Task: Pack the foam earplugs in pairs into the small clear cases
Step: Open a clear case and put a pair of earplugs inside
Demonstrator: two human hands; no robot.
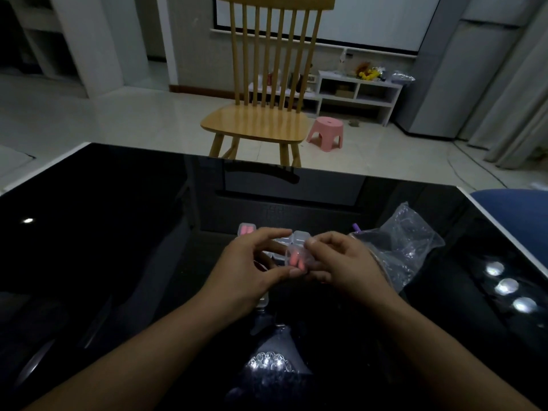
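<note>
I am sitting at a glossy black glass worktop [118, 232] in a dim room, with a pale wooden spindle-back chair [267, 93] across from me and a small pink plastic stool [325, 132] on the tiled floor behind it.

Furthest left of the task's things, a small clear plastic case holding pink foam earplugs [245, 230] lies on the worktop just beyond my fingers. My left hand [249, 274] is curled, its thumb and fingertips pinching the near and far sides of the small clear case [296, 258] I hold up between both hands. Two pink foam earplugs [296, 260] sit side by side inside it. Behind it, a cluster of empty clear cases [292, 239] waits on the worktop, partly hidden by my hands. My right hand [344, 268] grips the case's right side, fingers bent around it; I cannot tell whether the lid is fully shut. Further right lies a crumpled clear plastic bag [406, 247], and a small purple item [355, 227] pokes out near its mouth.

I judge this step to be closing the case over its pair. To do it well I should keep both earplugs tucked below the rim, steady the base with my left hand, and press the lid evenly with my right so that no foam gets pinched in the seam.
</note>
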